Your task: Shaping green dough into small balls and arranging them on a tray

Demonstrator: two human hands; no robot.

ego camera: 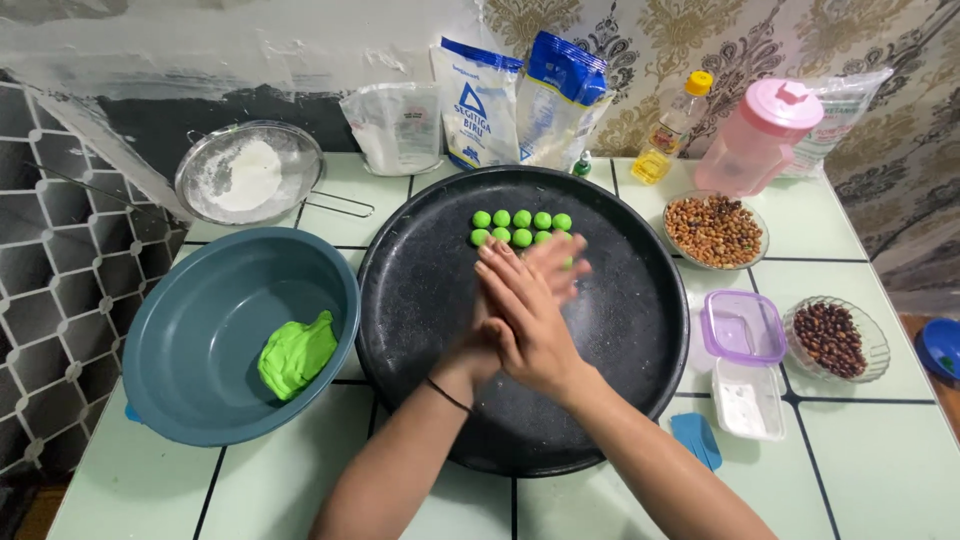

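My right hand [525, 320] lies flat on top of my left hand [556, 262], palm to palm, over the middle of a round black tray [420, 290]. The left fingers are blurred. Whatever is between the palms is hidden. Several small green dough balls [521, 227] sit in two rows on the tray just beyond my fingertips. A lump of green dough [297, 353] lies in a blue-grey bowl [200, 420] to the left of the tray. A black band is around my left wrist.
At the back stand a sieve with white flour [250, 178], flour bags [480, 105], an oil bottle [672, 130] and a pink jug [760, 135]. On the right are a peanut bowl [714, 230], a bowl of dark beans [832, 338], a purple-lidded box [744, 327], a white tub [748, 400] and a blue scraper [697, 438].
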